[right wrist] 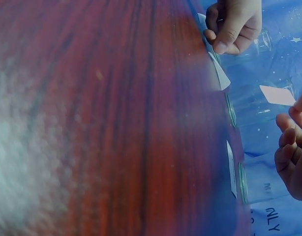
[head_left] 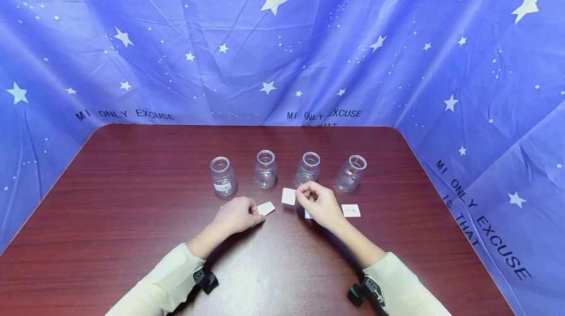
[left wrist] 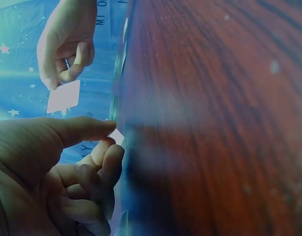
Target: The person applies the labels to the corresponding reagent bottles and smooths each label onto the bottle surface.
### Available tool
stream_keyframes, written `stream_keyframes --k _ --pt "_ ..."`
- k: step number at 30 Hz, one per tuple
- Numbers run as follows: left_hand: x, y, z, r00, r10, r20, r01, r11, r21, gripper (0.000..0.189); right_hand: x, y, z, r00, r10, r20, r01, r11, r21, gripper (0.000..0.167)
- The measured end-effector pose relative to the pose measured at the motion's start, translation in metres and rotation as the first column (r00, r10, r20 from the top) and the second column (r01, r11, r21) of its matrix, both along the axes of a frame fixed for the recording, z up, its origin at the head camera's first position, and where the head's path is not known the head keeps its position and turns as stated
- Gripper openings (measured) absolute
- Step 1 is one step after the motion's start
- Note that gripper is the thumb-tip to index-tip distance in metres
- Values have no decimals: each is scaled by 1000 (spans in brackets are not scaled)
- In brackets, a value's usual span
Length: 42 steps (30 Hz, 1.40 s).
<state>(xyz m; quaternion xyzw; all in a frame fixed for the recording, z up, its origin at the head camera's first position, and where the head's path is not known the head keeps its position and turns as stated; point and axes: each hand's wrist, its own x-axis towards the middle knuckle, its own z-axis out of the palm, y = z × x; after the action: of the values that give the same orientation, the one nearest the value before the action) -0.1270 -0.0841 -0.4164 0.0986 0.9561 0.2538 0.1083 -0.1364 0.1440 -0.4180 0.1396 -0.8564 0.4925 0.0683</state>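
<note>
My right hand [head_left: 321, 204] pinches a small white square label [head_left: 289, 197] by its right edge, held up in front of the glass jars. In the left wrist view that label [left wrist: 64, 97] hangs from thumb and finger. My left hand [head_left: 238, 215], low over the table, has thumb and forefinger at the left end of another white label [head_left: 266, 208], pinching it; its corner [left wrist: 117, 135] shows at the fingertips. The leftmost glass jar [head_left: 223, 177] bears a white label with writing. Behind my right hand stands another glass jar [head_left: 307, 169], partly covered by the fingers.
Two more open glass jars, a middle one [head_left: 266, 170] and a rightmost one [head_left: 350, 174], complete the row. A label with handwriting [head_left: 351, 210] lies right of my right hand; another label [head_left: 308, 214] is partly hidden beneath it. A blue star-patterned curtain [head_left: 247, 61] surrounds the brown table [head_left: 132, 173].
</note>
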Motion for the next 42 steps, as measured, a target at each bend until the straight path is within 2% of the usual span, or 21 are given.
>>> stream_keyframes --k 6,10,13,16,21,24,25,29,31,32,36,39,42 --pt "-1 -2 3 1000 -19 23 17 995 94 20 -1 -3 -2 1000 27 -12 -27 1000 8 6" --pt "-2 -3 3 998 -46 41 36 976 216 16 -1 -4 -2 999 38 -27 -38 999 16 5" --pt "-3 -2 4 999 -44 8 40 958 284 11 -1 -6 -2 999 41 -35 -40 999 27 5" --pt "-3 0 5 999 -17 -40 29 942 334 9 -1 -8 -2 998 45 -43 -44 998 36 5" --pt "-4 4 6 997 -1 -74 33 903 428 11 -1 -12 -3 994 58 -91 -53 997 52 5" --pt "-4 6 6 993 -7 -116 63 869 490 11 -2 -15 -3 992 60 -113 -55 997 52 5" --pt "-4 7 5 989 -13 -149 87 859 504 11 -2 -16 -3 991 62 -115 -57 997 47 4" --pt "-3 9 4 983 -9 -182 113 814 569 10 0 -18 -2 991 65 -120 -61 997 36 4" --pt "-3 10 4 984 -8 -175 109 809 577 9 1 -19 -2 988 71 -134 -68 997 29 4" --pt "-4 10 5 989 0 -151 89 806 585 9 2 -20 -2 987 75 -140 -72 997 27 4" --pt "-5 11 4 993 18 -117 53 813 580 10 3 -21 -3 977 104 -185 -97 994 44 5" --pt "-6 11 4 995 39 -90 20 815 579 12 4 -21 -3 963 134 -235 -112 988 106 2" --pt "-5 11 6 996 58 -69 -6 806 592 13 6 -22 -2 937 166 -306 -111 975 190 4"
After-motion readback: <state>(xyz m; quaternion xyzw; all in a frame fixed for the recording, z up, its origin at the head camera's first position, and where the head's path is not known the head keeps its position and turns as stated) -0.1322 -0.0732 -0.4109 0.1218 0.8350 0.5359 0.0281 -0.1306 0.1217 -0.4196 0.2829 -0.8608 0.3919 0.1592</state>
